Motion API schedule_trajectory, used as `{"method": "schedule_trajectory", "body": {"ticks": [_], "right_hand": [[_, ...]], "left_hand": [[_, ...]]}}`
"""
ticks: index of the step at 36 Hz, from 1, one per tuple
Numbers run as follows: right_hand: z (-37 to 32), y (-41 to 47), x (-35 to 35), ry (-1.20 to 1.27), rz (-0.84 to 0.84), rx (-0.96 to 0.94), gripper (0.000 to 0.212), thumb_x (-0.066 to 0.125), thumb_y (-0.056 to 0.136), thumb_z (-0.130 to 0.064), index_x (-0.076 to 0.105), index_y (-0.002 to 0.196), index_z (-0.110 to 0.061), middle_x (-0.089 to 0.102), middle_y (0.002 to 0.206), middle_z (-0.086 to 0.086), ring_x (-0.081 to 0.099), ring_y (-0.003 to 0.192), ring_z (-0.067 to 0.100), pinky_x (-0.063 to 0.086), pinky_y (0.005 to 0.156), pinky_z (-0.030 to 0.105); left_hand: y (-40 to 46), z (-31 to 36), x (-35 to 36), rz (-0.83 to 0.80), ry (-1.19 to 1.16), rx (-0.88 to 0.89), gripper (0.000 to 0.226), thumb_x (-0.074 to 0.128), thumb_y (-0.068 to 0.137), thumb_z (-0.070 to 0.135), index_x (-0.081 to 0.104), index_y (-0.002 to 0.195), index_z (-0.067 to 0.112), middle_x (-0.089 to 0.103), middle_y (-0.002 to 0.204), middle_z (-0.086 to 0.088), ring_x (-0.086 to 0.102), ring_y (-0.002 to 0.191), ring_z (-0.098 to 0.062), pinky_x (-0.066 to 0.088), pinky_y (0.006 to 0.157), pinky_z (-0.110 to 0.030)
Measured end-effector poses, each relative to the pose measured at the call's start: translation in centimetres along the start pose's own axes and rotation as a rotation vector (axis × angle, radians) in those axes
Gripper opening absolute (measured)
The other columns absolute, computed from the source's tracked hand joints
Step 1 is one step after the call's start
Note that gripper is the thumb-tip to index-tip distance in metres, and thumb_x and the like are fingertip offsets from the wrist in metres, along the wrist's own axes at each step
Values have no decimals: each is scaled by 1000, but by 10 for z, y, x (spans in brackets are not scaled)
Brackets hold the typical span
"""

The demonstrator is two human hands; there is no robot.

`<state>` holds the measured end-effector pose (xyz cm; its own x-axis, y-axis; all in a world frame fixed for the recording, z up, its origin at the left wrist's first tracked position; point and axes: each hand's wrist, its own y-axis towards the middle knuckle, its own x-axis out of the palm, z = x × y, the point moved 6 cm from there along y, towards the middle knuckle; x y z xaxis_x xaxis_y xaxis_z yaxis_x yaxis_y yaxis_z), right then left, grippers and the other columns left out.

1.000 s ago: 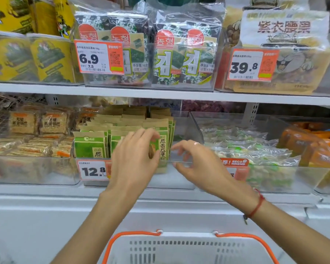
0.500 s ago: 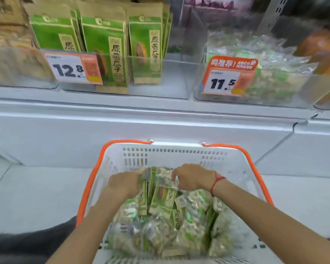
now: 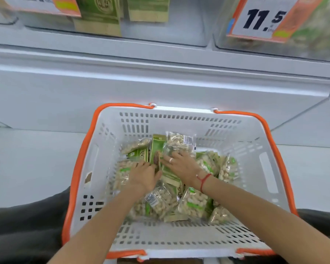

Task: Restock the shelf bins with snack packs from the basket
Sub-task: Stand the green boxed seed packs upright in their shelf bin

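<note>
A white basket (image 3: 179,119) with orange handles sits low in front of me. It holds several green seed packs and clear peanut packs (image 3: 194,202). Both my hands are down in the pile. My left hand (image 3: 143,175) grips a green seed pack (image 3: 157,147) that stands on edge between the two hands. My right hand (image 3: 179,164) lies with straight fingers on top of a clear peanut pack (image 3: 179,139) and another green pack. Above, the shelf bin of green seed packs (image 3: 101,18) shows only its lower part.
A second clear bin with an 11.5 price tag (image 3: 259,18) is at the top right. A white shelf ledge (image 3: 160,61) runs across between bins and basket. Pale floor lies to both sides, and dark clothing (image 3: 27,229) fills the bottom corners.
One second ago both hands were at the shelf bin of green packs. They dropped into the basket, and my view tilted down and closer; the hands have shifted among the packs.
</note>
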<state>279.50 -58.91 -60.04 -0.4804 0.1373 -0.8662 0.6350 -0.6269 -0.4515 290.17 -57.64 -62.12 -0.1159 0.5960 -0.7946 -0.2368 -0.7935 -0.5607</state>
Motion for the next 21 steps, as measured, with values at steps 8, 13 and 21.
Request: {"method": "schedule_trajectory", "body": {"ticks": [8, 13, 21], "right_hand": [[29, -8, -17, 43, 138, 10, 15, 69, 79, -10, 72, 90, -20, 63, 110, 0, 52, 102, 22, 45, 79, 34], [51, -23, -33, 233, 119, 107, 13, 72, 78, -25, 73, 91, -22, 63, 95, 0, 53, 99, 19, 45, 71, 30], [80, -30, -47, 878, 87, 260, 24, 76, 77, -37, 76, 96, -22, 71, 101, -4, 59, 99, 13, 48, 86, 33]], "left_hand": [[18, 19, 20, -221, -347, -117, 61, 33, 80, 80, 53, 126, 46, 50, 137, -10, 31, 135, -31, 25, 111, -46], [10, 49, -9, -77, -539, -15, 38, 43, 92, 48, 60, 123, 36, 51, 135, 0, 29, 135, -21, 22, 109, -41], [-9, 31, -57, 90, -482, 69, 19, 63, 89, 32, 61, 104, 21, 67, 94, 2, 58, 74, -14, 44, 61, -25]]}}
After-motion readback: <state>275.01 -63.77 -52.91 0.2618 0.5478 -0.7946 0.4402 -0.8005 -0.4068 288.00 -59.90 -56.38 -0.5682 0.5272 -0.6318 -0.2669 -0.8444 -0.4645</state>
